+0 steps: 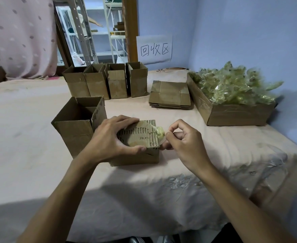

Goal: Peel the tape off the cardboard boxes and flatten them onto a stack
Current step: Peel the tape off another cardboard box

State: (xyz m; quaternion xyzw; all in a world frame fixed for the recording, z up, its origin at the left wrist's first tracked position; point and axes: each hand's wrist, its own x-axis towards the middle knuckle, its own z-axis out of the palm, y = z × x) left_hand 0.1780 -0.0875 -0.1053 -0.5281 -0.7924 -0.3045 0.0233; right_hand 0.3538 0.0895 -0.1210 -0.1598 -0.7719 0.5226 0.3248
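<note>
A small cardboard box [139, 155] lies in front of me on the pink-covered table [30, 137], its top torn where tape came away. My left hand [112, 139] grips the box from the left, fingers over its top and thumb on its near side. My right hand [182, 139] pinches a crumpled strip of yellowish tape [160, 133] at the box's top right corner. An open box [77, 123] stands just to the left. A stack of flattened boxes [170, 95] lies further back on the right.
Several open boxes [107, 81] stand in a row at the back. A low cardboard tray [231, 109] heaped with crumpled tape sits at the right by the blue wall. A paper sign [154, 49] hangs on the wall behind. The table's near edge drops off below my arms.
</note>
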